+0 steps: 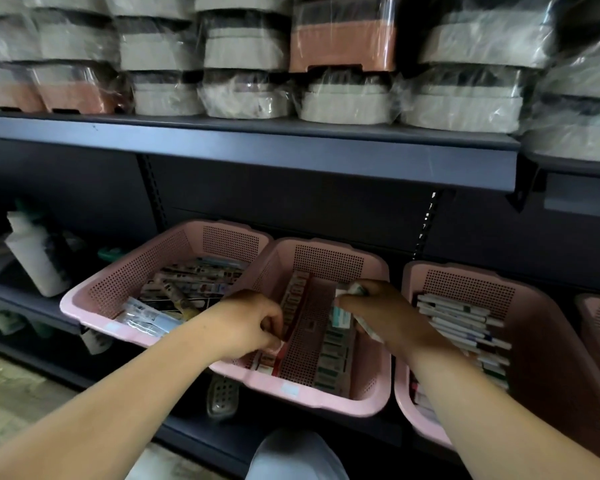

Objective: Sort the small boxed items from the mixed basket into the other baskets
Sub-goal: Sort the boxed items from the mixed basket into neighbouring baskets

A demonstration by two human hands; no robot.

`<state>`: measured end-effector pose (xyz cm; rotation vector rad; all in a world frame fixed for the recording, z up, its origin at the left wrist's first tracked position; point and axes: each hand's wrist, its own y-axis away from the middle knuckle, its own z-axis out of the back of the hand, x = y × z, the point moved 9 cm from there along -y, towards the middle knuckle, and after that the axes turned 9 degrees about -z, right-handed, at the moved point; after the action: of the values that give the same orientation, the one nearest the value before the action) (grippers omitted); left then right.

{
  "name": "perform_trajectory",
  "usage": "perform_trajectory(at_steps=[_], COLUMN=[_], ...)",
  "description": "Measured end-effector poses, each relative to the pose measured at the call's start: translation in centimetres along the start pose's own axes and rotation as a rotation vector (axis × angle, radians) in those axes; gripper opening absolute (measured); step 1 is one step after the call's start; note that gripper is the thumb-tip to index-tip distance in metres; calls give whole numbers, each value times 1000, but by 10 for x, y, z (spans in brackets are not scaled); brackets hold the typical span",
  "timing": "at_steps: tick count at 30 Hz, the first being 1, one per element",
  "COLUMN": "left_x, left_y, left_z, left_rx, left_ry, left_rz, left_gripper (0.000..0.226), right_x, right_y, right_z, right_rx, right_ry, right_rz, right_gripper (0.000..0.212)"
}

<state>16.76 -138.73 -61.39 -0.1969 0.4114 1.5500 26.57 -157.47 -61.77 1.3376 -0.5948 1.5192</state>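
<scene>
Head view: the small boxes [333,355] stand in 2 rows inside the middle pink basket [291,389]. The left hand [253,323] pinches a red-and-white box [278,345] in the left row; the right hand [388,313] grips a few green-and-white boxes [353,291] above the right row. Their print is too blurred to read. A left basket [94,306] and a right basket [534,282], both holding boxes, sit close on either side on the dark shelf [222,441]

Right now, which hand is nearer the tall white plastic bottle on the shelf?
Left. The left hand is right of the white plastic bottle; the right hand is farther right.
</scene>
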Motion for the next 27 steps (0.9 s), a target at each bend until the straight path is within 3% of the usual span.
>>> perform_trajectory(at_steps=[2, 7, 11, 17, 24, 27], left_x=[1, 5, 10, 12, 3, 3], left_y=[-1, -3, -7, -8, -13, -13], left_z=[-8, -20, -24, -26, -31, -30], left_rx=[49, 135, 139, 103, 154, 160], left_ry=[-52, -97, -131, -174, -287, -302], left_rz=[-17, -30, -22, -49, -94, -87], left_gripper=[9, 12, 11, 15, 20, 20], right_x=[-2, -5, -4, -5, -4, -4], right_y=[0, -2, -2, -1, -1, -1], right_z=[-3, -4, -3, -4, -4, -3], right_rx=[11, 11, 10, 11, 8, 12], right_ry=[6, 18, 23, 45, 20, 35], right_rz=[-6, -26, -14, -16, -10, -14], right_gripper=[44, 39, 31, 38, 16, 24])
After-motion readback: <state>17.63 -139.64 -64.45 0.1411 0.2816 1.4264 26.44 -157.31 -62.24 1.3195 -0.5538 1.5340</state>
